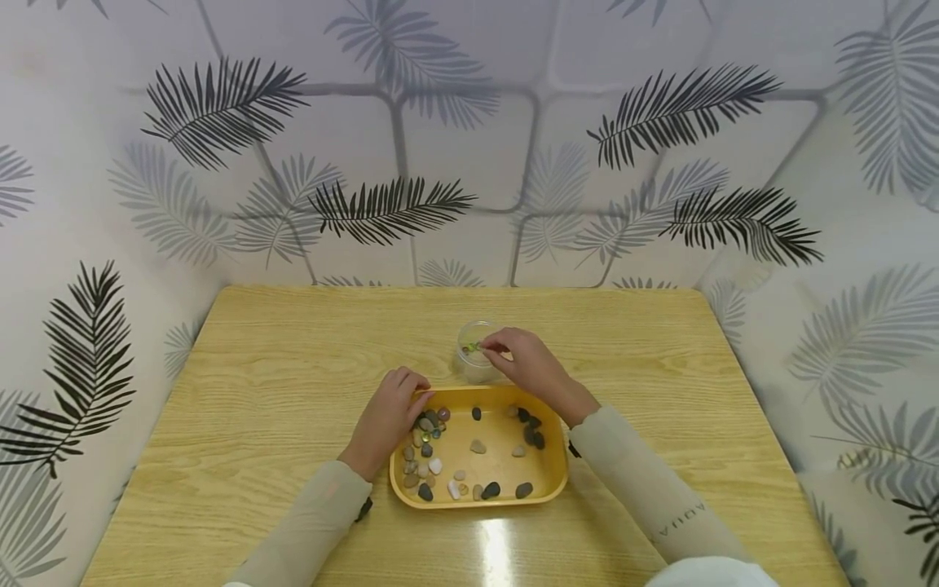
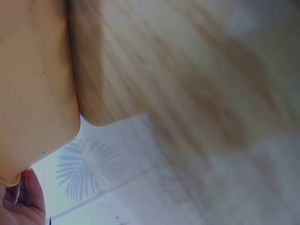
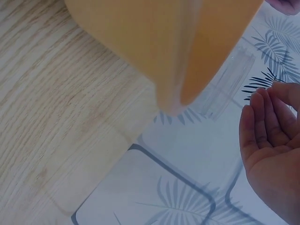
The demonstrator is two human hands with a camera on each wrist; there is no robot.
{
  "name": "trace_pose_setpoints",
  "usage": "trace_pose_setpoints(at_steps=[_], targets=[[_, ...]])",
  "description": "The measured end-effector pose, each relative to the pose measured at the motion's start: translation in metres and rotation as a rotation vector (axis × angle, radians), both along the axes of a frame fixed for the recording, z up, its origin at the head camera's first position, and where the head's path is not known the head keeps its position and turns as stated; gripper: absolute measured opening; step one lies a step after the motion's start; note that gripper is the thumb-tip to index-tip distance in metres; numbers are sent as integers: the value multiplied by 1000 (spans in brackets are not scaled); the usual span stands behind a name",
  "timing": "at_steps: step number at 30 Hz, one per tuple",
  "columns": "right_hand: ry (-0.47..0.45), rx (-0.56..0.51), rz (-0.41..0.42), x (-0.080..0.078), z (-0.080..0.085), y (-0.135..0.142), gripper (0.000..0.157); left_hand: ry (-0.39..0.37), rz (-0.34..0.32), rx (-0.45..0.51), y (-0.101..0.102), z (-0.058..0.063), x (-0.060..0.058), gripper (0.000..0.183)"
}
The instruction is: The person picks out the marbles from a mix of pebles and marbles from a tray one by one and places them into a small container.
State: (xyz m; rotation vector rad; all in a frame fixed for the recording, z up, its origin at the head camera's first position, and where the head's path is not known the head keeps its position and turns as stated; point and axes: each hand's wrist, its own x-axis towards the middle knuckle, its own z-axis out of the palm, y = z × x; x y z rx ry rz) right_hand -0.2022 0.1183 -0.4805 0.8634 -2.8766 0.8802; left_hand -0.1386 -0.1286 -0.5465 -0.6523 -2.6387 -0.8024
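Observation:
My left hand [image 1: 391, 412] grips the far left corner of a yellow plastic tray [image 1: 506, 499], thumb inside and fingers at the rim. In the left wrist view part of the left hand [image 2: 26, 201] shows at the tray's edge. My right hand [image 1: 528, 359] is above a clear plastic cup [image 1: 478, 371] behind the tray, thumb and fingertips pinched at a small greenish glass bead [image 1: 478, 346]. Other green beads [image 1: 470, 348] show in the cup beside the fingertips. In the right wrist view the right hand's [image 3: 272, 145] fingertips meet the thumb; the bead is hidden there.
Inside the tray, pale and brown pebbles [image 1: 411, 479] crowd the left side with a few glass beads [image 1: 425, 438]. Dark stones [image 1: 534, 436] cluster at the right. Others lie scattered between. A wood-grain table [image 1: 293, 350] bears everything, with a leaf-patterned wall covering [image 1: 455, 147] behind.

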Motion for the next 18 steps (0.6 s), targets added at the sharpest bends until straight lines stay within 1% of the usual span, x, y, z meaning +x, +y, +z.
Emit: trace_pose_setpoints(at_steps=[7,13,18], targets=[[18,-9,-17,8,0,4,16,-2,5,-2,0,-1,-1,11],[6,-32,-28,16,-4,3,15,-5,10,-3,1,0,0,10],[-3,-49,-15,22,-6,0,15,1,10,5,1,0,-1,12]])
